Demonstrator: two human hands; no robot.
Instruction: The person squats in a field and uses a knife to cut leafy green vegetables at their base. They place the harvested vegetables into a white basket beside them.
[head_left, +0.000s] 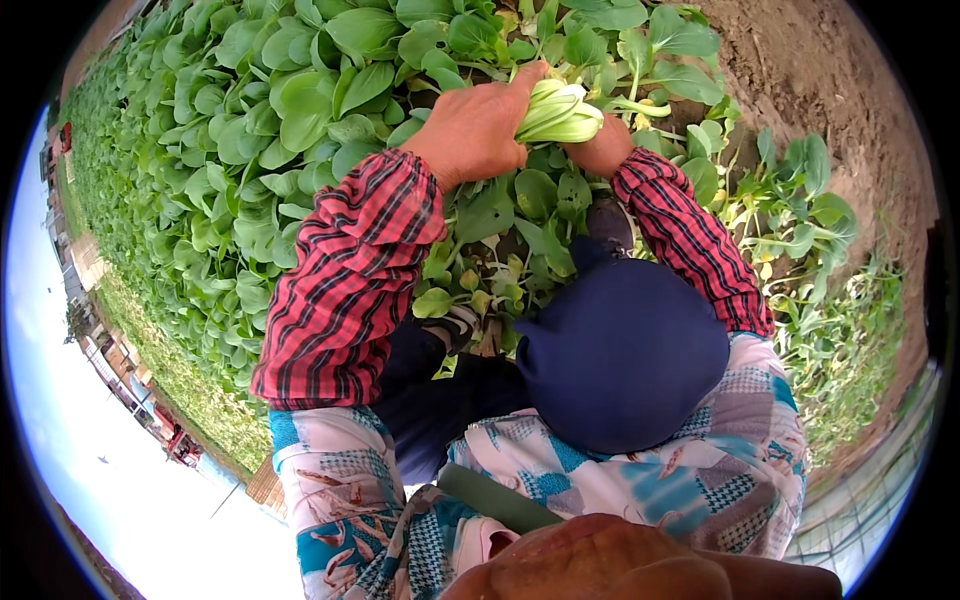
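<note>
My left hand (480, 127) is closed around a bunch of pale green bok choy stalks (559, 114), with the stalk ends pointing right. Close against the bunch's lower right side is my right hand (606, 148); its fingers are hidden behind the stalks, so its grip cannot be made out. Broad-leaved green plants (536, 196) grow directly below both hands. Red-and-black striped sleeve covers (352, 277) reach to both wrists.
Dense leafy green plants (225, 165) fill the left side. Bare brown soil (802, 67) runs along the right, beside sparser, yellowing plants (795, 232). A rounded navy cloth form (622, 352) bulges before my torso. A shoe (611, 225) shows among the leaves.
</note>
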